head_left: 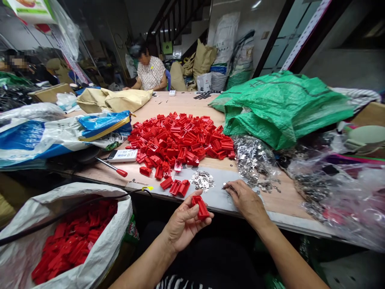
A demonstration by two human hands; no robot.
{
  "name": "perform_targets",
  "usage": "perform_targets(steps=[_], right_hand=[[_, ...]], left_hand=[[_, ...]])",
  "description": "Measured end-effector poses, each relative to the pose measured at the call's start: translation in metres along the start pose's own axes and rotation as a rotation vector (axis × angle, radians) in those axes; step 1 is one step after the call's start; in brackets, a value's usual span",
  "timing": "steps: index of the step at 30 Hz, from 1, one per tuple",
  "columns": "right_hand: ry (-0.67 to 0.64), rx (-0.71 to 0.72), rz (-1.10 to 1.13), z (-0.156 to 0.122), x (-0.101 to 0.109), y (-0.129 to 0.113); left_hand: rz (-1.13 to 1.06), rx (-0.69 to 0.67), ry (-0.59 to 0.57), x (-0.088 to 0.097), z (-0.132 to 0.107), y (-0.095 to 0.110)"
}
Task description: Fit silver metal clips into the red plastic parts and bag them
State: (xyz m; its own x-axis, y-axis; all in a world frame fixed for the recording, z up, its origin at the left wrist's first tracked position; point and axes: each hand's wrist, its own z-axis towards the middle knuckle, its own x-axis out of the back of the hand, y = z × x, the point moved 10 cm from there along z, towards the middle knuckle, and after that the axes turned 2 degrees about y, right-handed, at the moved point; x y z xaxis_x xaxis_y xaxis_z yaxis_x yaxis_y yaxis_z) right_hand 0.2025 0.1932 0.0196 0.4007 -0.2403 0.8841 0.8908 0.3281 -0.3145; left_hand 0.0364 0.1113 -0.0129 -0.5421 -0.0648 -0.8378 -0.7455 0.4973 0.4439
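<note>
My left hand (183, 220) grips a red plastic housing (201, 207), a small box with its hollow side facing up, just in front of the table edge. To its right, my right hand (245, 200) pinches a small metal piece (224, 186) between thumb and forefinger, low over a grey sheet (222, 176). Between the hands and a little farther off lies a small pile of flat silvery metal pieces (203, 180). A few loose red housings (175, 187) rest left of that pile. Behind them spreads a large heap of red housings (180, 138).
An open white sack (120, 204) of red housings stands at lower left. Plastic bags of metal pieces (255, 156) and a green woven sack (285, 104) lie on the right. A lever with a red tip (120, 172) juts out at left. A person (152, 74) sits across the table.
</note>
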Motion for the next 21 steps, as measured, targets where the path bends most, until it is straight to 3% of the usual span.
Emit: perform_targets(steps=[9,13,21], right_hand=[[0.004,0.000,0.178,0.005,0.005,0.006],[-0.015,-0.039,0.159,0.005,0.007,0.013],[-0.047,-0.052,0.054,0.006,0.004,0.004]], left_hand=[[0.133,-0.026,0.064,0.007,-0.003,0.001],[0.187,-0.010,0.093,0.009,-0.003,-0.001],[0.160,0.007,-0.024,-0.002,-0.005,-0.007]])
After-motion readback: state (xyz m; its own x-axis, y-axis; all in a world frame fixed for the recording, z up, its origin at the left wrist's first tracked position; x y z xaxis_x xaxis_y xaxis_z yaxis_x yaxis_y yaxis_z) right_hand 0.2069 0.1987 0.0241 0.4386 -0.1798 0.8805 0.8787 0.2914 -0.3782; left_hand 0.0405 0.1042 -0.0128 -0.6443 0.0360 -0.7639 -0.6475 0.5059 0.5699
